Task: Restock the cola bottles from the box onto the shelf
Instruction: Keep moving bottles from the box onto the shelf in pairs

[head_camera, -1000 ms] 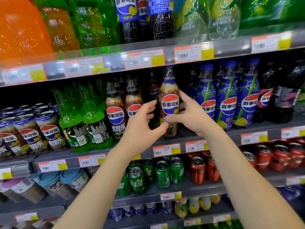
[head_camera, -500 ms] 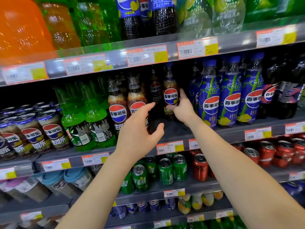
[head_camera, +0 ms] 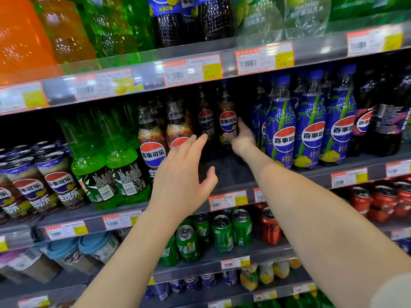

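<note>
Cola bottle (head_camera: 227, 124) beside blue bottles (head_camera: 281, 130)

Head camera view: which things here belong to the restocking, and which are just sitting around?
Job: cola bottle, gripped by the right hand; open left hand; middle shelf.
Just there: green bottles, blue bamboo-label bottles, green cans, red cans.

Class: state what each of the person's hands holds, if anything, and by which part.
The right hand grips a cola bottle by its lower labelled body; the left hand is open and holds nothing.
</note>
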### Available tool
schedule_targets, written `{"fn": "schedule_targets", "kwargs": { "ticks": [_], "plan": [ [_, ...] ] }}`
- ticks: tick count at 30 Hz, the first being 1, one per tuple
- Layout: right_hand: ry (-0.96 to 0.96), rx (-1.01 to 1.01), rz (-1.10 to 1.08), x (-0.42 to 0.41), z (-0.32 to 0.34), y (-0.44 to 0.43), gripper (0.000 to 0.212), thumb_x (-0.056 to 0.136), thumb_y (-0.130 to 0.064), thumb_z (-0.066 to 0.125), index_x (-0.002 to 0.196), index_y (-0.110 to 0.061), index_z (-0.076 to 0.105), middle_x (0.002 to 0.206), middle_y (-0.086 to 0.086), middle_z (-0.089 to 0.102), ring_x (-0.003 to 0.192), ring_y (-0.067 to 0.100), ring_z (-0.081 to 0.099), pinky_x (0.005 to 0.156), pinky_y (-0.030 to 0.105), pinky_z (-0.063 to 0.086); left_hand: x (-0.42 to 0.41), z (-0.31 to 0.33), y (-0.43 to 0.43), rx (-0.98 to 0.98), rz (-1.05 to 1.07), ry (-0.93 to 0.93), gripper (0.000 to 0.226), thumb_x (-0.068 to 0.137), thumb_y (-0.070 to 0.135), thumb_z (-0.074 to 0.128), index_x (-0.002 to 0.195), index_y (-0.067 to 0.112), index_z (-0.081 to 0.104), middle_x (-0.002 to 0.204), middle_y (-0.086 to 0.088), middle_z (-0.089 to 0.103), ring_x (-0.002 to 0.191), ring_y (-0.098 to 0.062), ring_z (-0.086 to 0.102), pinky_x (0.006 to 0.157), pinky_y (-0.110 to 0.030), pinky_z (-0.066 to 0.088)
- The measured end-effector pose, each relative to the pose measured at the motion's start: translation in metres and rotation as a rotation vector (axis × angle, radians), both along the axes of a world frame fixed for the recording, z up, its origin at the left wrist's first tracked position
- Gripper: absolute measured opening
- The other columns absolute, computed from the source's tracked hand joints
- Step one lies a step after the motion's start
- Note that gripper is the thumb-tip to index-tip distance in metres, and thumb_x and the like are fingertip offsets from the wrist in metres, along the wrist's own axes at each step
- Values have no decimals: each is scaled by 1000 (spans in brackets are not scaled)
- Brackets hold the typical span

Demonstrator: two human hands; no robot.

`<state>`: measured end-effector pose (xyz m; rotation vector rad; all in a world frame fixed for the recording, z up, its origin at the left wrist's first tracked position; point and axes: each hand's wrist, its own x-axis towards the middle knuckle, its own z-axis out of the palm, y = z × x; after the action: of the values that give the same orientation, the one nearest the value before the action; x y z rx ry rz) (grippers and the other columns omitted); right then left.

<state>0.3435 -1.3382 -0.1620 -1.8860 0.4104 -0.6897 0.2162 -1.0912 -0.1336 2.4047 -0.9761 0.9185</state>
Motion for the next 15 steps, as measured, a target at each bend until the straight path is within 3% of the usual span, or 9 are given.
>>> {"fn": "schedule_targets", "kwargs": {
  "ticks": [6, 10, 15],
  "plan": [
    [17, 48, -23, 21, 0, -5, 76, 93, -15, 70, 158, -24, 30, 138, 6, 61, 128, 24, 55, 102, 28, 40, -6, 8, 5, -9, -8, -50, 64, 90, 35, 67, 149, 19, 50, 145, 4, 59, 132, -14, 53, 99, -23, 41],
    [31, -2, -32, 30, 1, -6, 74, 93, -19, 69, 157, -25, 31, 137, 10, 61, 127, 31, 56, 106, 36, 45, -8, 16, 3, 4, -12, -66, 64, 90, 35, 66, 149, 18, 50, 146, 1, 58, 132, -17, 54, 102, -25, 41],
    [71, -1, -12, 38, 3, -12, 79, 96, -24, 67, 161, -24, 21, 146, 11, 54, 134, 32, 50, 109, 35, 42, -5, 17, 3, -3, -5, -26, 62, 91, 34, 68, 148, 20, 51, 143, 3, 60, 125, -18, 58, 94, -21, 38]
  ]
}}
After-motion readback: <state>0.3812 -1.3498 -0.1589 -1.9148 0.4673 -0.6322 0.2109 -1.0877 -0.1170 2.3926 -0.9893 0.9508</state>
